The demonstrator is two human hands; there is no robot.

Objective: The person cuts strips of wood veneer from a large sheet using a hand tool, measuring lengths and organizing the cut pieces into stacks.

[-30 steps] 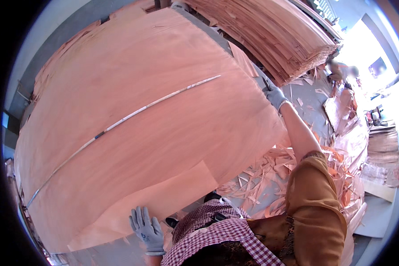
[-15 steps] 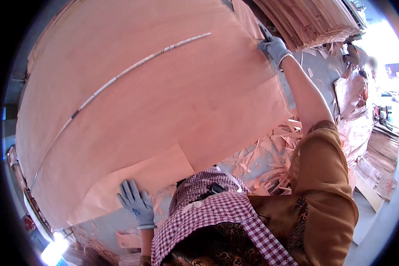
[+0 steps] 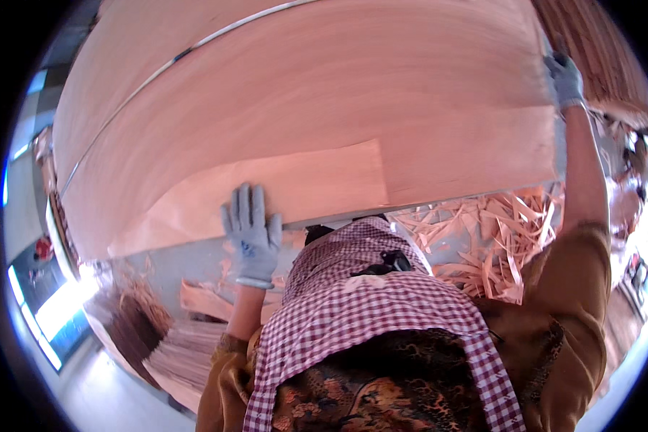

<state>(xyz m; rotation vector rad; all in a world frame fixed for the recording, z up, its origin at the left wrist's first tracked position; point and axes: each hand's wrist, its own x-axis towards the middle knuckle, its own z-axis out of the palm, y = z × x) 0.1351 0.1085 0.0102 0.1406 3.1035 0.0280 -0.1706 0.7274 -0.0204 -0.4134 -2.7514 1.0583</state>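
Observation:
A broad, thin pinkish wood veneer sheet (image 3: 439, 93) spreads out in front of me. Along its near edge lies a paler, narrow veneer piece (image 3: 324, 180). My left hand (image 3: 253, 234), in a grey-blue glove, rests flat with its fingers stretched over the near edge of that paler piece. At the far right side of the large sheet, my gloved right hand (image 3: 567, 81) is closed round a slim dark tool (image 3: 559, 52) that looks like a knife. Its tip is blurred. A long thin rod (image 3: 216, 34) with a dark band lies across the sheet.
Curled veneer scraps (image 3: 493, 234) cover the floor by the near right corner. A tall veneer stack (image 3: 605, 54) stands beyond my right hand. More stacked sheets (image 3: 191, 353) lie at lower left, near a bright lamp (image 3: 86, 281).
The view has swung, so the sheet and both hands appear shifted right, with the left hand higher. My left hand stays flat at the near edge; my right stays at the sheet's right side.

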